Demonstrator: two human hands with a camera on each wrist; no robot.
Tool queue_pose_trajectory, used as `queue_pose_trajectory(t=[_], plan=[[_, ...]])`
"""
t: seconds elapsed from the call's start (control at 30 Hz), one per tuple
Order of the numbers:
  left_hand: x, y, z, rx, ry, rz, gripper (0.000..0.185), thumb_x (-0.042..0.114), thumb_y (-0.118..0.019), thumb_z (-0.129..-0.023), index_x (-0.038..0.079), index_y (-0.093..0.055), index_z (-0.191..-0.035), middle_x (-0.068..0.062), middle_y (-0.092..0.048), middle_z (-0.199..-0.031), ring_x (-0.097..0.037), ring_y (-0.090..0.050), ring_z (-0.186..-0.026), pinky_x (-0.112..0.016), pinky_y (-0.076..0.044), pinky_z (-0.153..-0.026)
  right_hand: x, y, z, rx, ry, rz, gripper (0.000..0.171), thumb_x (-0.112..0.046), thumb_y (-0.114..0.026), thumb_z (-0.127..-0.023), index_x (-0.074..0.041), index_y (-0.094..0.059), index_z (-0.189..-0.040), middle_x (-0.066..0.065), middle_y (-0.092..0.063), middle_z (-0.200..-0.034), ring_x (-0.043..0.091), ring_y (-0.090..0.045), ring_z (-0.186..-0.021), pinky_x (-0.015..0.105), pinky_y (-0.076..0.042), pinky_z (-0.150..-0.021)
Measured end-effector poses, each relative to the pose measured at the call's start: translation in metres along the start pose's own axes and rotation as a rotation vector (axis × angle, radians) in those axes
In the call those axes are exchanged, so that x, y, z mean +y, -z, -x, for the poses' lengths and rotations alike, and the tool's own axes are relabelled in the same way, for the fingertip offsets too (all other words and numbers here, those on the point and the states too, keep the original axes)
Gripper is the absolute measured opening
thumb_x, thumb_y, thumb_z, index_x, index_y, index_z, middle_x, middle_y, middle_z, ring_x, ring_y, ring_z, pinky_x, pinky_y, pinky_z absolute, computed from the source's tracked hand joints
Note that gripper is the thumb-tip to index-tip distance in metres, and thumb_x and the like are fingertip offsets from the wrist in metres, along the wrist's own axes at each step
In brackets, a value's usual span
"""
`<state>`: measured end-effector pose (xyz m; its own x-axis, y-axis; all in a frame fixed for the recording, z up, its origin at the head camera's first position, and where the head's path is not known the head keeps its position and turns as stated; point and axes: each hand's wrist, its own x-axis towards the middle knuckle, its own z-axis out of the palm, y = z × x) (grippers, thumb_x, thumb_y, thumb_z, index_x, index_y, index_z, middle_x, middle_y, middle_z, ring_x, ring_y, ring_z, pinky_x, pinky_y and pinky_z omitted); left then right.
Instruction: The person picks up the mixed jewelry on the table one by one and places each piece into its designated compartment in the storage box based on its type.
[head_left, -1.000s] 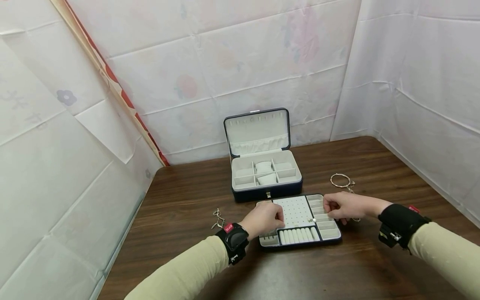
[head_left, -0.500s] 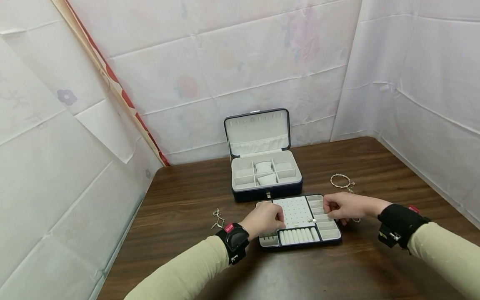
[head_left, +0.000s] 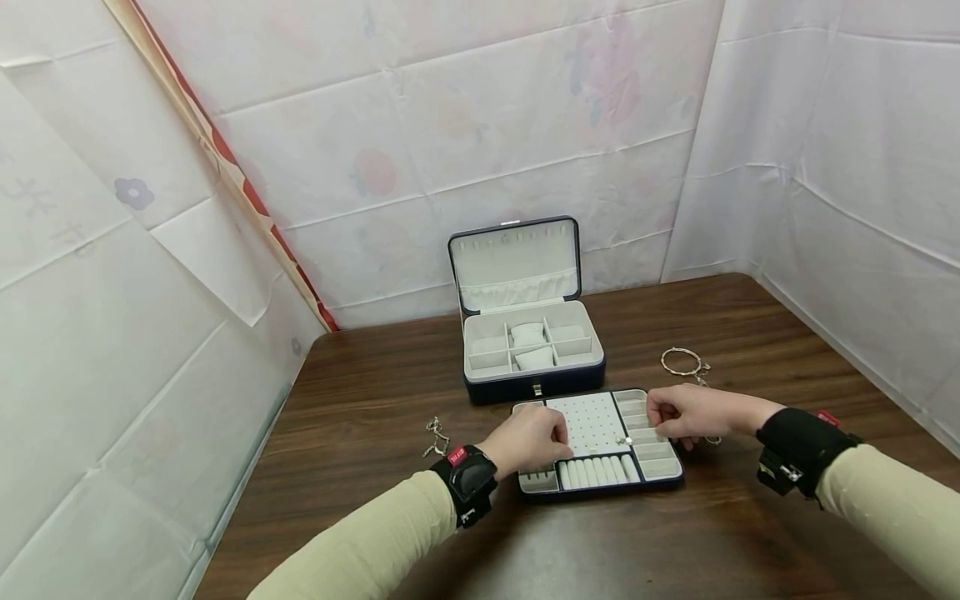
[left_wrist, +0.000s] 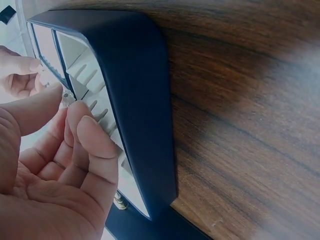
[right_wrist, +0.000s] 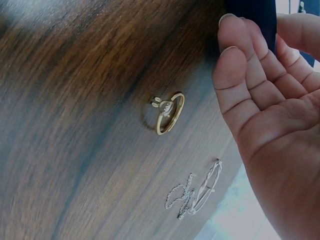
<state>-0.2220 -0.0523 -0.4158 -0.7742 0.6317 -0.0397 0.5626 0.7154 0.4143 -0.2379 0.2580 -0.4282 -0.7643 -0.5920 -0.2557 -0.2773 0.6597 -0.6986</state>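
- Since the earlier frame: almost nothing moves; the left hand [head_left: 525, 437] seems to shift by a hair at the fingertips, the right hand [head_left: 697, 408] none I can see.
- Left grip: thumb and forefinger nearly together, apparently on a small clear, shiny piece [left_wrist: 67, 97]; a fingertip pinch suits so slight a thing (judgement).
- Beneath that pinch: the shallow navy-rimmed jewellery tray [head_left: 600, 490] with pale compartments, flat on the brown wood-grain table [head_left: 600, 550].
- Right grip: fingers curled at the tray's right edge, perhaps to steady it; cannot tell whether they hold anything.
- Behind both grips: the deep navy jewellery box [head_left: 517, 387], lid raised, so its pale compartments stay reachable.
- Left of the left grip: a thin gold-toned chain bracelet [head_left: 436, 437].
- Beside the right grip: a gold ring with clear charm [right_wrist: 166, 108]; farther off, a silver twisted bangle [right_wrist: 202, 189] and a fine silver chain [right_wrist: 186, 196], perhaps set aside to free the tray.
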Motion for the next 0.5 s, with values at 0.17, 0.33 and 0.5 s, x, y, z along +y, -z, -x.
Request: queue_pose_trajectory(t=[0.17, 0.33, 0.5], plan=[[-0.0019, 0.0008, 0.0002, 0.001, 0.0, 0.002, 0.016, 0.019, -0.079, -0.088, 0.018, -0.068, -0.075, 0.015, -0.059, -0.069, 0.0, -0.052, -0.066, -0.017, -0.045, -0.064, 0.0001, -0.0002, 0.0002, 0.003, 0.015, 0.012, 0.01, -0.011, -0.067, -0.095, -0.011, -0.057, -0.096, 0.001, -0.056, -0.075, 0.017, -0.061, -0.059, 0.028, -0.05, -0.053], [-0.004, 0.0028, 0.0023, 0.019, 0.01, 0.023, 0.013, 0.017, -0.075, -0.088, 0.018, -0.068, -0.077, 0.013, -0.06, -0.07, -0.002, -0.052, -0.067, -0.019, -0.045, -0.064, -0.0004, -0.0003, 0.0006, 0.003, 0.023, 0.01, 0.01, -0.011, -0.066, -0.096, -0.011, -0.056, -0.096, 0.001, -0.056, -0.075, 0.018, -0.061, -0.059, 0.029, -0.05, -0.053], [-0.0087, 0.0071, 0.0052, 0.066, 0.013, 0.052, 0.011, 0.016, -0.073, -0.091, 0.016, -0.07, -0.081, 0.012, -0.061, -0.071, -0.001, -0.051, -0.063, -0.019, -0.045, -0.061, -0.0006, -0.0004, 0.0009, 0.005, 0.023, 0.006, 0.01, -0.011, -0.066, -0.096, -0.01, -0.056, -0.096, 0.001, -0.056, -0.075, 0.018, -0.061, -0.059, 0.029, -0.051, -0.053]])
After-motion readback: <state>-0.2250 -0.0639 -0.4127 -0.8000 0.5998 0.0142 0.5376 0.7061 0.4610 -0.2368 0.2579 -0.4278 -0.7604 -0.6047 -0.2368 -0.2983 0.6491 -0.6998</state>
